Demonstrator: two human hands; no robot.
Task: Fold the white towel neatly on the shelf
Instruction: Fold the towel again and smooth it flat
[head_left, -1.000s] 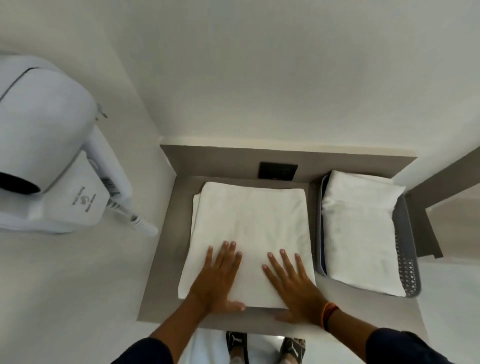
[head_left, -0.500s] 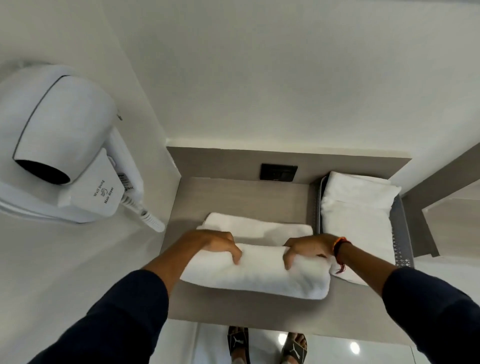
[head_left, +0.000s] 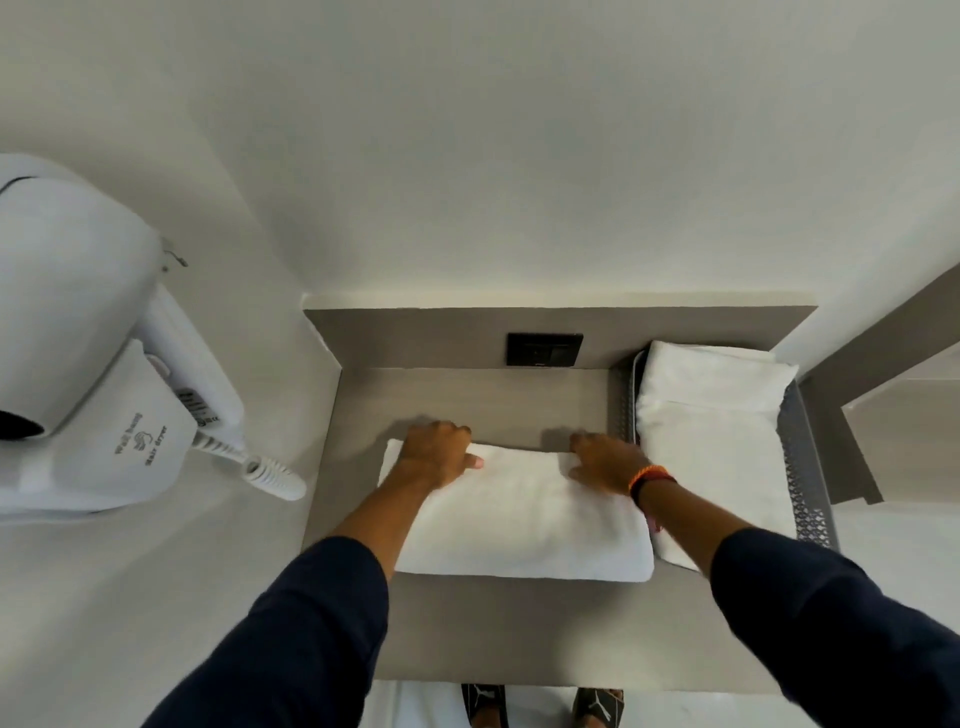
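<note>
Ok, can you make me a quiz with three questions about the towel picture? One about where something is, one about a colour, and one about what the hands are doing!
1. Where is the grey basket?
A. right of the white towel
B. left of it
C. on top of it

2. What colour is the hair dryer?
A. black
B. white
C. red

3. What are the left hand and right hand doing?
A. hanging in the air
B. holding the dryer
C. resting on the towel's far edge

Answers: 1 A, the basket sits by the right arm. 2 B, its body is white. 3 C, both hands lie on the folded towel on the shelf.
</note>
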